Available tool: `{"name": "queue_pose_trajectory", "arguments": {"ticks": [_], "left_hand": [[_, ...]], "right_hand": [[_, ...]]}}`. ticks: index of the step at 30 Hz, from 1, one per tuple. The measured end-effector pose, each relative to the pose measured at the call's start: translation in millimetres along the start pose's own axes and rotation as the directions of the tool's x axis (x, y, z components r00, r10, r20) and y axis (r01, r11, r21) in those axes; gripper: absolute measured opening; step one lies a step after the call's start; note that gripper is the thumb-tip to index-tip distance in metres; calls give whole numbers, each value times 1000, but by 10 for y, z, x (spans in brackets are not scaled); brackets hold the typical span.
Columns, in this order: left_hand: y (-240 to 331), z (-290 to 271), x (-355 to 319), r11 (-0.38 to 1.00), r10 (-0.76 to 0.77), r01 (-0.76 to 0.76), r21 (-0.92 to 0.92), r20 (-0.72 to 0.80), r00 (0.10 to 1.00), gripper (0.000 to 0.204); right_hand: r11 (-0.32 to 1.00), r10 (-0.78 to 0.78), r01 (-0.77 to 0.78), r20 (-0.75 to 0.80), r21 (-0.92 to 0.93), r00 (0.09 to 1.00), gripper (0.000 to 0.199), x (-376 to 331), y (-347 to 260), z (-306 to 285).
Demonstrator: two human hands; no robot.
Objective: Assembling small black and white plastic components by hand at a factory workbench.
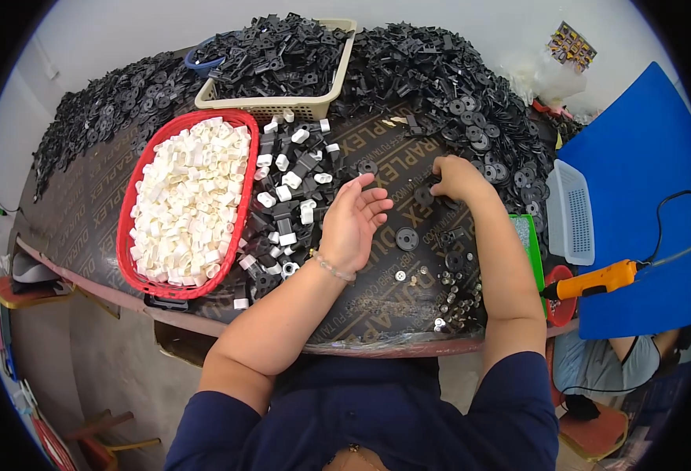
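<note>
My left hand hovers over the table, palm turned inward and fingers loosely bent apart, with nothing in it. Just beyond its fingertips lies a black wheel-like disc. To the right, my right hand curls with thumb and fingers at the edge of another black disc; its grip is partly hidden. Between my forearms rest a flat black disc, a small white round piece and scattered small clear and metal pieces. Left of my left hand is a cluster of black parts with white caps.
A red basket full of white plastic pieces sits left. Behind it stands a cream basket heaped with black parts. Black discs pile at back right. At right are a green tray, white basket and orange electric screwdriver.
</note>
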State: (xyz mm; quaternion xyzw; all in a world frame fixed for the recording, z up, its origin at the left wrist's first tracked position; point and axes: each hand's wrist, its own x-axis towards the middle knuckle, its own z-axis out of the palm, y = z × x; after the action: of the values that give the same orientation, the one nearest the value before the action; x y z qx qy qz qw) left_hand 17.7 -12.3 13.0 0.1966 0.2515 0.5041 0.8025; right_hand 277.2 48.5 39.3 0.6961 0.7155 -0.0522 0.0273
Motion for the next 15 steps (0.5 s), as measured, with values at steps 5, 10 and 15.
{"name": "queue_pose_trajectory", "arguments": {"ticks": [5,10,15], "left_hand": [[-35,-22,-35,1000,1,-1,17,16,1000,32],[1,-31,-7,985,37,-49,165,78,996,31],[51,-68,16,942,169,-195,272,114,979,39]], "right_hand": [[959,74,0,-251,284,965,45,428,-152,-124],[990,-134,96,-441,-107,888,29,937,-45,284],[946,-197,228,-148,230,969,24,534,-415,-151]]}}
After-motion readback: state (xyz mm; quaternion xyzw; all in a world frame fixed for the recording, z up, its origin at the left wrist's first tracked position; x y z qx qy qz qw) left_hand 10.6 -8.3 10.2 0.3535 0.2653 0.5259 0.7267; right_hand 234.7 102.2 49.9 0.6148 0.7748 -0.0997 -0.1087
